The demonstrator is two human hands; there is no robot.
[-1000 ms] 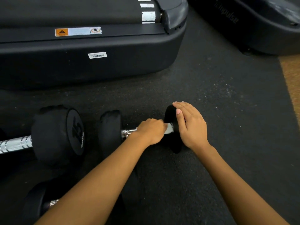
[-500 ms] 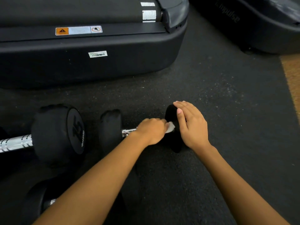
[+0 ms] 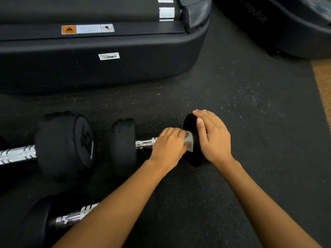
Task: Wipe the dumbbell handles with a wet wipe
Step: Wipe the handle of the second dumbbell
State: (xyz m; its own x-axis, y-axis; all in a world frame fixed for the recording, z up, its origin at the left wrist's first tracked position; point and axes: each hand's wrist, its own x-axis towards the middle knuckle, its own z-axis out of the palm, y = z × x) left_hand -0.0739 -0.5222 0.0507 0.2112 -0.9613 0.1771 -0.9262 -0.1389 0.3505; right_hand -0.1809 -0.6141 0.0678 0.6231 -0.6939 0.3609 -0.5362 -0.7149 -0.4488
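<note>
Left hand point(image 3: 168, 146) grips wet wipe point(image 3: 190, 143) on dumbbell handle point(image 3: 145, 143); right hand point(image 3: 214, 137) lies flat.
Centre-left neighbouring dumbbell point(image 3: 62, 145) reads "15"; upper-right machine point(image 3: 279, 27), "impulse".

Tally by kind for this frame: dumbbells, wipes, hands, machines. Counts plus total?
Dumbbells: 3 (wiped one, one marked 15, near-left one)
Wet wipe: 1
Hands: 2 (left hand, right hand)
Gym machines: 2 (treadmill, second machine)
Total: 8
</note>
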